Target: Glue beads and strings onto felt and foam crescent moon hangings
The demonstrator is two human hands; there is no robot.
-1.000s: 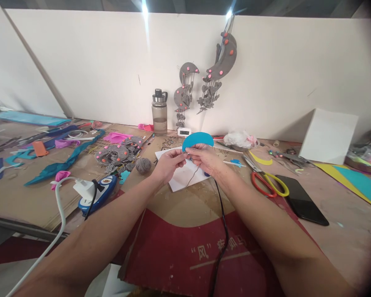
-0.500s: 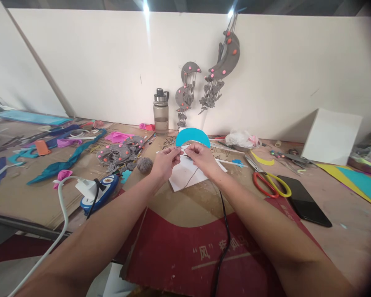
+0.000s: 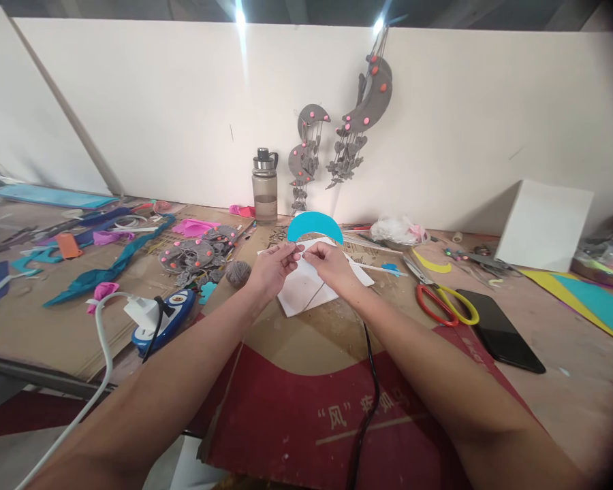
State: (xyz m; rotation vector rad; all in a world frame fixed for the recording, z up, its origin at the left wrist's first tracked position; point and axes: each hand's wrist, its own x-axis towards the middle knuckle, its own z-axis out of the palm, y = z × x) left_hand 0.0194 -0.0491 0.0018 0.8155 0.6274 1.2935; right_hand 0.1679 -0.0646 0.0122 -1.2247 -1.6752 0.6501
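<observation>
Over a white paper sheet (image 3: 297, 292), my two hands are close together with thumbs and fingertips pinched. My left hand (image 3: 274, 267) is closed on what looks like the end of a thin grey strand, mostly hidden by the fingers. Opposite it, my right hand (image 3: 331, 268) pinches the same grey yarn (image 3: 314, 297), whose loose length trails down over the paper. Just beyond the fingertips is a blue foam arc (image 3: 315, 223). A ball of grey yarn (image 3: 238, 273) lies left of my left wrist.
Scissors (image 3: 436, 303) and a phone (image 3: 498, 330) lie at the right. A water bottle (image 3: 264, 190) stands by the wall, beneath which grey moon ornaments (image 3: 370, 102) hang. To the left are a blue power strip (image 3: 168, 320) and felt pieces (image 3: 201, 252). A black cable (image 3: 372, 381) crosses the cardboard.
My right hand has shifted slightly, its fingers now a little more curled. Both hands stay pinched over the paper. The whole view has moved very slightly.
</observation>
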